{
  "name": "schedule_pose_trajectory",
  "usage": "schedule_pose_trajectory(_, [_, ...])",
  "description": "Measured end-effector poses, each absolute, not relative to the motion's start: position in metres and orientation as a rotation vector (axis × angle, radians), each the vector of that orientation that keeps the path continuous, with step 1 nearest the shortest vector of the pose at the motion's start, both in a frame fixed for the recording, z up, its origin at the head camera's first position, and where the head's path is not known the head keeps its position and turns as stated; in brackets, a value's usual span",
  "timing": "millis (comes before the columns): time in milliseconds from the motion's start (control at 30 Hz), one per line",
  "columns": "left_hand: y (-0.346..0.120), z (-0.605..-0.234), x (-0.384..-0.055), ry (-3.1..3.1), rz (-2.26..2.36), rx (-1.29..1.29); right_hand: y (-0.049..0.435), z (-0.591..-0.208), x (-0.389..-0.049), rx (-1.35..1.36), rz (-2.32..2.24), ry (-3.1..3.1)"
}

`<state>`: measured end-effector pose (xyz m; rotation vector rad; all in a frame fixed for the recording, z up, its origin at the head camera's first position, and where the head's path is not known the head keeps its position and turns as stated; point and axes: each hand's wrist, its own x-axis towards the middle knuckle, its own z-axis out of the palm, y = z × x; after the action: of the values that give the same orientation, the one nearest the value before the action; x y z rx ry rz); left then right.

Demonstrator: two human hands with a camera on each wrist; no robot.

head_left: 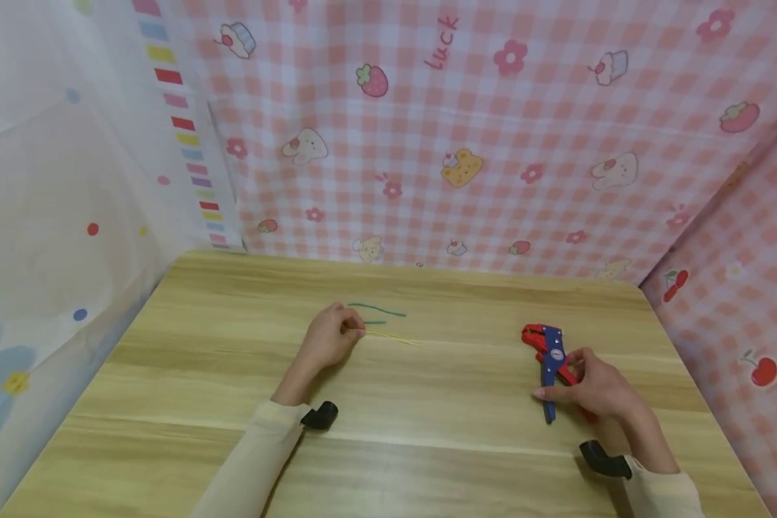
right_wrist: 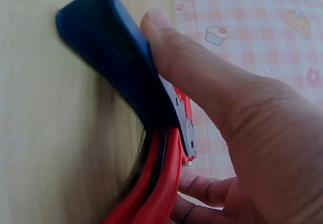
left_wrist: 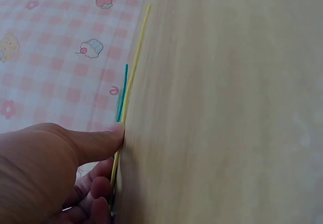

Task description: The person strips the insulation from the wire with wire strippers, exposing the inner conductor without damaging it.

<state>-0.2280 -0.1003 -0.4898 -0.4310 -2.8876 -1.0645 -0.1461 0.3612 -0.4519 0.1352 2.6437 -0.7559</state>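
My left hand (head_left: 332,337) pinches a thin yellow wire (head_left: 391,337) between thumb and fingers at the table's left-middle. In the left wrist view the yellow wire (left_wrist: 136,65) runs straight out past the thumb, a green wire (left_wrist: 122,93) just behind it. Beyond the hand in the head view lie a longer green wire (head_left: 377,310) and a short green piece (head_left: 377,322). To the right, my right hand (head_left: 598,385) holds a red and blue wire stripper (head_left: 552,352) by its handles, thumb against the blue handle (right_wrist: 108,42) and fingers by the red one (right_wrist: 161,183).
The wood-grain table (head_left: 388,432) meets a pink checked cloth (head_left: 414,144) at its back. More checked cloth hangs on the right, and a white dotted cloth (head_left: 71,194) on the left. A black wrist mount (head_left: 321,416) sits on each sleeve.
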Motion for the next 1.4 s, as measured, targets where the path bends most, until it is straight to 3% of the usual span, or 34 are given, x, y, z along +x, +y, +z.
schedule_pose_trajectory(800, [-0.102, -0.491, -0.224, -2.917, -0.939, -0.509, 0.356, -0.455, -0.145, 0.180, -0.736, 2.643])
schedule_pose_trajectory(1400, [-0.105, -0.486, -0.227, -2.901, -1.130, -0.627, 0.352, -0.452, -0.149, 0.137, -0.734, 2.621])
